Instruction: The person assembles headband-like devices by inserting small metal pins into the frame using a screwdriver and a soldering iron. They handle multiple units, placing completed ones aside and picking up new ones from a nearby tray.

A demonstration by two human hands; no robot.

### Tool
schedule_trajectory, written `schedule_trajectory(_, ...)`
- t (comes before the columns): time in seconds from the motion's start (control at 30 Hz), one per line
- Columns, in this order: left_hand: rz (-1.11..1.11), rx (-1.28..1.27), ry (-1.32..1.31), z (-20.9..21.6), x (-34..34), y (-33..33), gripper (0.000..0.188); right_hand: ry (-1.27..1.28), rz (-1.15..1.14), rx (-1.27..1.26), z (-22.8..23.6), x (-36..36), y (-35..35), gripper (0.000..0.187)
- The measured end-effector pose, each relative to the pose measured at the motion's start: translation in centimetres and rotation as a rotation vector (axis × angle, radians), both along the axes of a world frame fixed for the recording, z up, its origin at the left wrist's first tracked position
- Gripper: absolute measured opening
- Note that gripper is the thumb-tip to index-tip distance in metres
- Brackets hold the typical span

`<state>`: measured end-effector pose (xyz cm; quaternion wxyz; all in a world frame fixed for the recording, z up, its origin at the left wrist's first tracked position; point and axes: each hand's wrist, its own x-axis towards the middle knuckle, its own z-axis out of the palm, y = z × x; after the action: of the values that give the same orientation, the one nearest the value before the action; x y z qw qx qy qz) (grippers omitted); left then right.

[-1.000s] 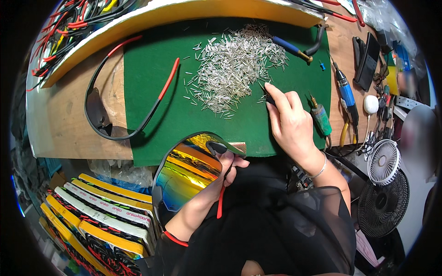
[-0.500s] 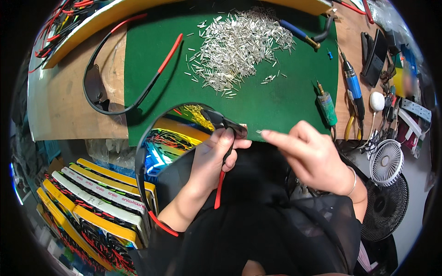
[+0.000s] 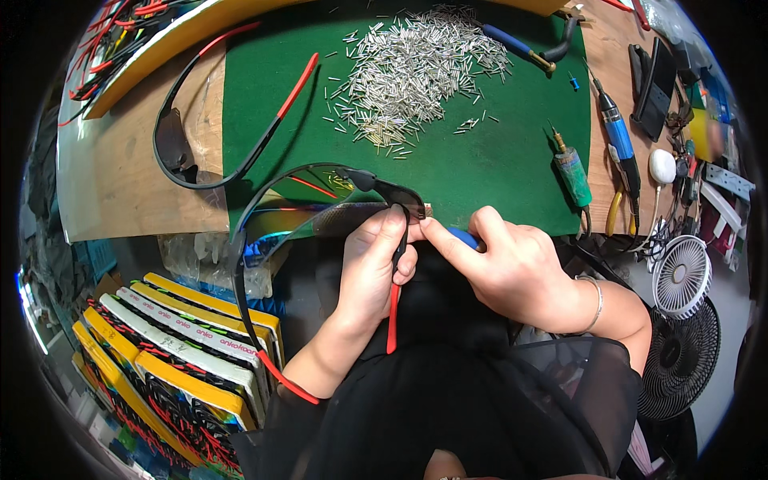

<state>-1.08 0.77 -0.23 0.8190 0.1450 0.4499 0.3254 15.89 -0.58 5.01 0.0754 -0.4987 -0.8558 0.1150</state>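
My left hand (image 3: 373, 260) grips dark wraparound sunglasses (image 3: 240, 292) with red temple tips, near one hinge. One temple hangs below the fist and the other reaches down past my left forearm. My right hand (image 3: 512, 268) has its index finger stretched to that hinge, at the front edge of the green mat (image 3: 512, 180); its other fingers are curled. The fingertip hides whatever small part is there. Beside this finger a rounded blue piece (image 3: 465, 237) shows in part; whether my hand holds it, I cannot tell. Beyond the hands lies a pile of small silver metal pins (image 3: 416, 76).
A second pair of sunglasses (image 3: 172, 148) lies at the left. Rightward are a green-handled tool (image 3: 573, 176), a blue electric screwdriver (image 3: 616, 132), yellow-handled pliers (image 3: 614, 212) and fans (image 3: 682, 276). Yellow and white trays of glasses (image 3: 192, 336) stand at lower left.
My right hand has moved left, bringing its fingertip, where a small metal piece showed, to the hinge. The sunglasses have tilted in my left hand. The blue piece has come into sight.
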Motion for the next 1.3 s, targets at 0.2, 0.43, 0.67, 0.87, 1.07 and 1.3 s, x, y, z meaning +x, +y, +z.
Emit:
schedule_trajectory(0.2, 0.018, -0.001, 0.037, 0.1, 0.3, 0.0, 0.032, -0.057, -0.006, 0.081, -0.5, -0.4, -0.2, 0.032)
schedule_trajectory(0.43, 0.025, 0.026, 0.031, -0.3, 0.5, -0.2, 0.033, -0.150, 0.009, 0.190, -0.6, -0.9, -0.5, 0.028)
schedule_trajectory(0.67, 0.038, 0.028, 0.077, 0.0, 0.7, -0.2, 0.031, -0.077, 0.072, 0.098, 0.3, -0.2, 1.3, 0.017)
schedule_trajectory(0.87, 0.020, 0.005, 0.089, 0.2, 0.7, 0.0, 0.030, 0.262, 0.025, 0.002, -0.6, 1.2, 1.8, 0.011)
schedule_trajectory(1.07, 0.032, 0.021, 0.068, 0.0, 0.7, 0.0, 0.027, 0.370, -0.089, -0.197, -0.5, 1.3, 1.6, 0.009)
schedule_trajectory(1.3, 0.020, 0.039, 0.023, -0.6, 0.3, 0.0, 0.026, 0.425, -0.186, -0.374, -0.5, 1.1, 2.0, 0.010)
